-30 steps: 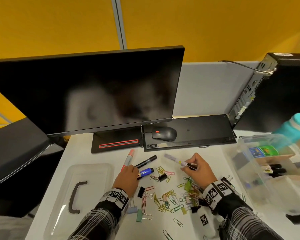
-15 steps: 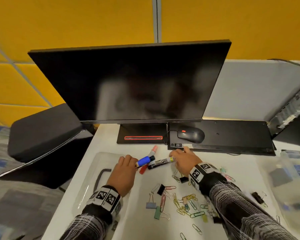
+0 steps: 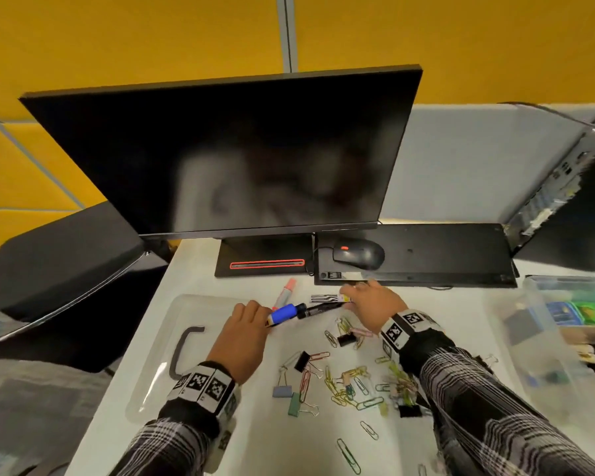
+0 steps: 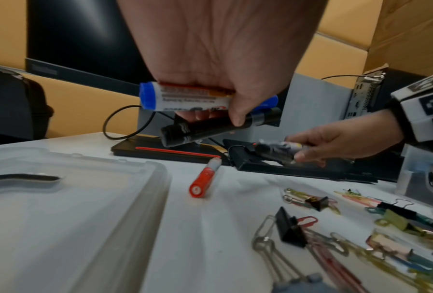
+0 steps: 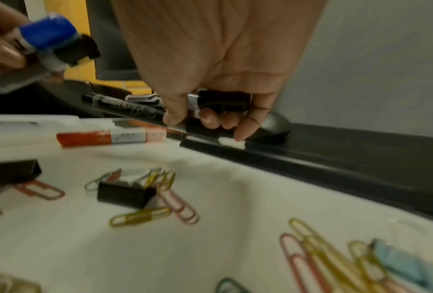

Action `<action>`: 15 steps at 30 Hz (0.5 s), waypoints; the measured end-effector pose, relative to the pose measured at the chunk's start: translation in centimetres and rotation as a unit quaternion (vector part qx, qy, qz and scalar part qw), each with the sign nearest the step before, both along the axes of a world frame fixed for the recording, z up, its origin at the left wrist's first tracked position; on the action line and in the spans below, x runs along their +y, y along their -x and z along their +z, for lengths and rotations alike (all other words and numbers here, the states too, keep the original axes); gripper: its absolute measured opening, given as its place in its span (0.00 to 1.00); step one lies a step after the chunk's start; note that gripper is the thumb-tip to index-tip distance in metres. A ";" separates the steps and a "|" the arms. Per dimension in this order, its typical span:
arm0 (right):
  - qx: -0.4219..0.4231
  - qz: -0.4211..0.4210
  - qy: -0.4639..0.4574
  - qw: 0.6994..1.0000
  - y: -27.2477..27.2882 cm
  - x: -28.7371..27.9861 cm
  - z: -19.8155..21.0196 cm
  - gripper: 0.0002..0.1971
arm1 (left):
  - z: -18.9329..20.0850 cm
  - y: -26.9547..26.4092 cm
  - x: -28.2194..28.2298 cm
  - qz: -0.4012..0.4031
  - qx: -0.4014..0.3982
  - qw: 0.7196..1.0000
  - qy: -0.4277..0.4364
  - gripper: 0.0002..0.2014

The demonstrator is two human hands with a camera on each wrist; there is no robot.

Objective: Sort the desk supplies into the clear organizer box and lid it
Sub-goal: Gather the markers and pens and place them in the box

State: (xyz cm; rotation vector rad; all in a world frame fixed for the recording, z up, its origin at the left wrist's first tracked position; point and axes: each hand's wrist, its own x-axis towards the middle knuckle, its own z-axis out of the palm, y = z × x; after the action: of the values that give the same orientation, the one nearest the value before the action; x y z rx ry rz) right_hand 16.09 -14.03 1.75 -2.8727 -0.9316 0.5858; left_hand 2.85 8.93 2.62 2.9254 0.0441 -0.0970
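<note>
My left hand (image 3: 251,314) grips a blue-capped marker (image 3: 284,312) together with a black marker (image 4: 210,130), lifted off the desk. My right hand (image 3: 358,293) is just to its right, by the keyboard's front edge. It holds a black marker (image 5: 125,107) and a striped one (image 3: 327,298). A red marker (image 3: 284,293) lies on the desk between the hands and the monitor base. The clear lid (image 3: 186,345) with a dark handle lies at the left. The clear organizer box (image 3: 547,338) stands at the right, blurred, with some items inside.
Several paper clips (image 3: 351,383) and binder clips (image 3: 301,360) are scattered on the white desk in front of me. A monitor (image 3: 237,159) stands behind, and a black keyboard (image 3: 443,255) with a mouse (image 3: 358,254) on it. A computer case (image 3: 581,201) is at the far right.
My view has swung left. The left hand has lifted the blue and black markers off the desk. The right hand moved left to the markers beside it.
</note>
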 end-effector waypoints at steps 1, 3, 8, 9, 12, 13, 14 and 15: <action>-0.020 -0.005 -0.026 0.999 0.3 -1.1 0.9 0.16 | 0.2 -0.2 -0.8 -0.002 -0.003 1.000 0.008 0.17; -0.061 -0.031 -0.083 0.994 1.0 -3.9 2.6 0.16 | 0.4 -0.7 -2.4 -0.015 -0.021 0.999 0.030 0.16; -0.104 -0.101 -0.091 0.985 2.6 -12.7 5.8 0.15 | 1.6 -2.2 -8.0 -0.045 -0.041 0.995 0.078 0.13; -0.086 -0.114 -0.085 0.986 2.7 -14.1 5.7 0.14 | 1.8 -2.7 -9.1 -0.044 -0.041 0.996 0.065 0.13; -0.027 -0.126 -0.045 0.991 3.5 -16.6 4.4 0.13 | 1.2 -3.7 -11.6 -0.036 -0.022 0.998 0.039 0.13; -0.005 -0.119 -0.032 0.992 4.0 -17.1 3.9 0.15 | 0.9 -3.8 -12.2 -0.026 -0.012 0.999 0.043 0.12; 0.012 -0.110 -0.022 0.994 4.6 -17.4 3.5 0.18 | 0.5 -3.8 -12.6 -0.019 -0.005 0.999 0.044 0.12; 0.021 -0.095 -0.015 0.995 5.3 -17.5 3.0 0.20 | 0.2 -3.7 -13.0 -0.013 0.001 0.999 0.042 0.12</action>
State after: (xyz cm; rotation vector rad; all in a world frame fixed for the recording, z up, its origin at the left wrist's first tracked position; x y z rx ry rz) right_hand 10.79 -31.56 4.79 -2.8668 -0.6453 0.6054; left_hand 6.52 -4.02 2.87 2.8416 0.0017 -0.1035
